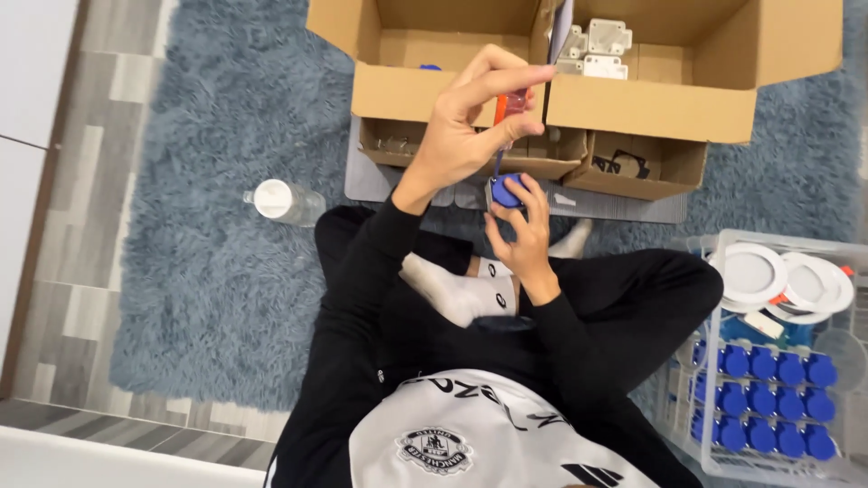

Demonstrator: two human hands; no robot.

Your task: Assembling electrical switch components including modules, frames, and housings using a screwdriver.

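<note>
My left hand (466,122) is raised and closed around a small screwdriver with an orange handle (500,107). Its thin shaft points down to a small round blue part (504,192). My right hand (523,230) holds that blue part between its fingertips, just above my crossed legs and white socks. Both hands are close together in front of a large open cardboard box (651,108).
The box holds white plastic parts (599,47), with smaller cardboard trays (633,167) in front on a grey mat. A clear water bottle (282,201) lies on the shaggy grey rug at left. At right, a clear crate (714,452) holds several blue parts and white round discs (755,274).
</note>
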